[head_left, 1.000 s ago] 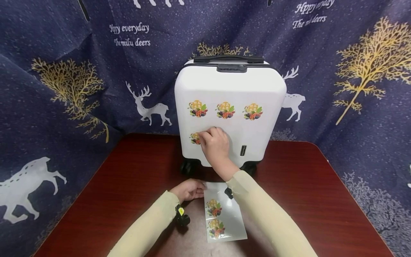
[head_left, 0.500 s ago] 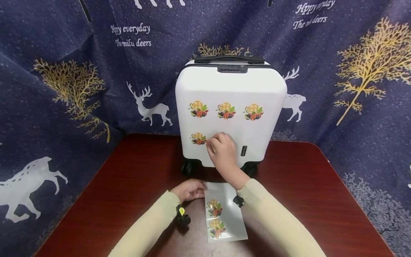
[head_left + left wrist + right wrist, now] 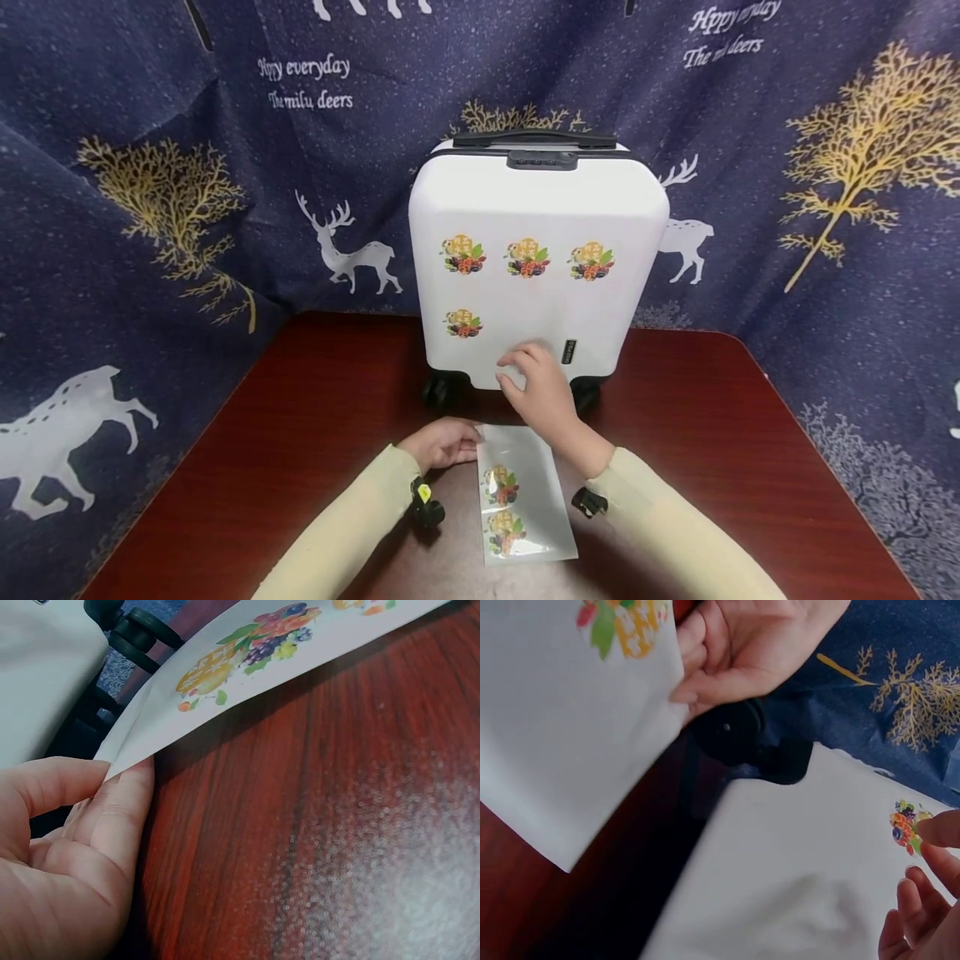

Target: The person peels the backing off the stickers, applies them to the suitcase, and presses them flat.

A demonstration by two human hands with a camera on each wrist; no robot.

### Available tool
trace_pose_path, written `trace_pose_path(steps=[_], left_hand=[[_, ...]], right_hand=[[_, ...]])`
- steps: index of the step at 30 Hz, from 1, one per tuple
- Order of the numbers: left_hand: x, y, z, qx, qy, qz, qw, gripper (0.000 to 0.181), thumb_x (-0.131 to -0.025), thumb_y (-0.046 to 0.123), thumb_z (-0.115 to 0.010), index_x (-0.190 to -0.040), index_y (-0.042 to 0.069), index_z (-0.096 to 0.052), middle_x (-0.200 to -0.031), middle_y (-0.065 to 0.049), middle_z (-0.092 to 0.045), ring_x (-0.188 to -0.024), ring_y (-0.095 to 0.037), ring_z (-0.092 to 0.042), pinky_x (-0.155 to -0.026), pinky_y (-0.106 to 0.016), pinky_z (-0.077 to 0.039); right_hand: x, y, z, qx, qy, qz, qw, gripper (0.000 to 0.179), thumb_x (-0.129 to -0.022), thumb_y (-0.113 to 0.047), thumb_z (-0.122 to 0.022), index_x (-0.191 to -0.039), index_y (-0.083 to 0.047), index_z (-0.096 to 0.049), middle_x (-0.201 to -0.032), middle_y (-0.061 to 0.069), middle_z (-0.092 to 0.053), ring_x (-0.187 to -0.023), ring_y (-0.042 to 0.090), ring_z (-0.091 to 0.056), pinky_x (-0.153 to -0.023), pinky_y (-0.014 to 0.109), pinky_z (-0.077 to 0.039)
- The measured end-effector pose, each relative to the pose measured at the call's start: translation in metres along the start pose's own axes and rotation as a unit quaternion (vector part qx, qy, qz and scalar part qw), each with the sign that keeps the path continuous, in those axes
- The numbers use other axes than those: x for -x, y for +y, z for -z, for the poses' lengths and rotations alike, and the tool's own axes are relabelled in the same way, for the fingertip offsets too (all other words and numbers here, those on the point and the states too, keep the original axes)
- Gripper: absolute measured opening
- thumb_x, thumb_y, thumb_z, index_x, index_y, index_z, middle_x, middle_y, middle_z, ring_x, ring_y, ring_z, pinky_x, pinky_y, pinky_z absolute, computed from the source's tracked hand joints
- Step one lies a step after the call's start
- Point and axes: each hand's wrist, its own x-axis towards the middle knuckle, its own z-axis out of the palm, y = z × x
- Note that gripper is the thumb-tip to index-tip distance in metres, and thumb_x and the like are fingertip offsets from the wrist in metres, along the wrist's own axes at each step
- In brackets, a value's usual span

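Note:
A white suitcase point(image 3: 517, 304) stands upright at the back of the table. Three fruit stickers run in a row across its front, and one more fruit sticker point(image 3: 464, 323) sits below the left one. In front of the case my right hand point(image 3: 543, 392) hovers, thumb and fingertips apart with nothing between them. My left hand point(image 3: 444, 443) pinches the far left corner of a sticker sheet point(image 3: 536, 492) between thumb and fingers, as the left wrist view shows. Two fruit stickers point(image 3: 500, 487) remain on the sheet's left side; its right side is bare.
The reddish-brown table point(image 3: 322, 400) extends to both sides of the sheet. Black wheels point(image 3: 438, 390) carry the suitcase, and a black handle point(image 3: 534, 140) tops it. Behind hangs a dark blue cloth point(image 3: 375, 167) printed with deer and trees.
My right hand has left the lower-left sticker on the suitcase and moved down and right, its fingers spreading apart. That sticker is now fully visible. My left hand has stayed at the sheet's corner.

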Motion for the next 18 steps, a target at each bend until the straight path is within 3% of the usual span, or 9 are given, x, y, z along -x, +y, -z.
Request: trace_pose_path(steps=[10,18], left_hand=[[-0.001,-0.001,0.000,0.006,0.006,0.008,0.9999,0.037,-0.099,-0.005,-0.051,-0.136,-0.007,-0.051,-0.088,0.000,-0.071,-0.085,-0.009,-0.070,-0.093,-0.030,-0.062],[0.000,0.000,-0.001,0.020,0.026,0.015,0.9993,0.047,-0.098,-0.006,-0.055,-0.145,-0.007,-0.046,-0.093,-0.003,-0.071,-0.087,-0.012,-0.070,-0.094,-0.033,-0.063]], right_hand=[[0.035,0.021,0.000,-0.076,-0.058,-0.102,0.9902,0.016,-0.091,-0.006,-0.074,-0.106,-0.002,-0.072,-0.102,0.014,-0.068,-0.080,0.017,-0.057,-0.068,0.025,-0.049],[0.065,0.055,-0.003,-0.120,-0.103,-0.231,0.9600,0.028,-0.092,-0.009,-0.072,-0.117,0.002,-0.067,-0.110,0.019,-0.069,-0.089,0.020,-0.062,-0.074,0.025,-0.052]])
